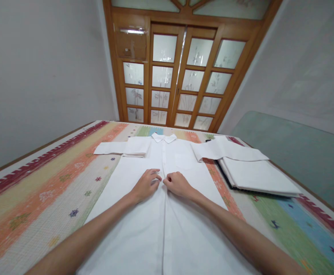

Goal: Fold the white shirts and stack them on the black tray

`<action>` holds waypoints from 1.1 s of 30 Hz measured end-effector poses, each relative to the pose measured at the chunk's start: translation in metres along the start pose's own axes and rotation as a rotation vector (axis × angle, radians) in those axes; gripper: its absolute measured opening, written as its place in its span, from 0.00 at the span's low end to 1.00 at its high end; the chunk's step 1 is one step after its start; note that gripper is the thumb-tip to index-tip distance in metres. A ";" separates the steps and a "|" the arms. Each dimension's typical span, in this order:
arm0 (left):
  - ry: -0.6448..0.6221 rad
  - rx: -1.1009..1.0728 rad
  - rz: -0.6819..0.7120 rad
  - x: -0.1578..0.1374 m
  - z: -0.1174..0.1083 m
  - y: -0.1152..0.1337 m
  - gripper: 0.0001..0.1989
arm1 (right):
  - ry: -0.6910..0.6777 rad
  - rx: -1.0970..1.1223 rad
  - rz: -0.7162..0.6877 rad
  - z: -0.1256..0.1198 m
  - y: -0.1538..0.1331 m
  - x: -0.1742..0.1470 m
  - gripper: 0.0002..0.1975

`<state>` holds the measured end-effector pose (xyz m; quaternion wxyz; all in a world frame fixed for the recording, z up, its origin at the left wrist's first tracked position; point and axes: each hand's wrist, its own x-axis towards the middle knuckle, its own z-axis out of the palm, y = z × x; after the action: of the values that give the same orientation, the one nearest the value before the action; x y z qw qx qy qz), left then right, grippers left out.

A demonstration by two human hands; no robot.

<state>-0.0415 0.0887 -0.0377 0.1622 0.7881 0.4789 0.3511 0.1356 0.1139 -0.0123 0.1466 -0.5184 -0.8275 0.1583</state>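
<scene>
A white collared shirt (121, 236) lies front side up, its collar at the far end and its button placket running down the middle. My right hand (180, 184) is closed, thumb and fingers pinching the placket edge about mid-chest. Just left of it, my left hand (147, 185) has bent, parted fingers, with the fingertips at the same edge. Any button between the hands is too small to make out. One sleeve (109, 148) reaches out to the left, with a folded white part (137, 146) by the shoulder. The other sleeve (232, 149) stretches right.
A striped, patterned cloth (78, 191) covers the table. Folded white fabric (258, 177) rests on a dark flat item (226, 175) at the right, partly under the sleeve. Beyond the table stand wooden glazed doors (181, 76); a pale greenish panel (293, 152) is at right.
</scene>
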 end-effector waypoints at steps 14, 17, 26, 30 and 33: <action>-0.081 0.044 -0.087 0.011 0.011 0.028 0.05 | -0.145 0.799 0.087 0.008 0.033 -0.004 0.05; -0.129 -0.037 -0.143 0.016 0.007 0.027 0.04 | -0.135 0.812 0.064 0.009 0.033 -0.005 0.05; -0.236 -0.262 -0.403 0.026 -0.001 0.024 0.04 | -0.117 0.799 0.035 0.012 0.033 -0.006 0.05; -0.248 -0.496 -0.519 0.026 0.005 0.014 0.07 | -0.149 0.815 0.039 0.010 0.032 -0.006 0.08; -0.230 -0.618 -0.554 0.026 0.008 0.008 0.08 | -0.165 0.844 0.047 0.008 0.030 -0.007 0.09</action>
<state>-0.0233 0.1080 -0.0279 0.5313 0.5780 0.5236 0.3310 0.1601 0.1193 -0.0326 0.2753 -0.4174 -0.6871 0.5270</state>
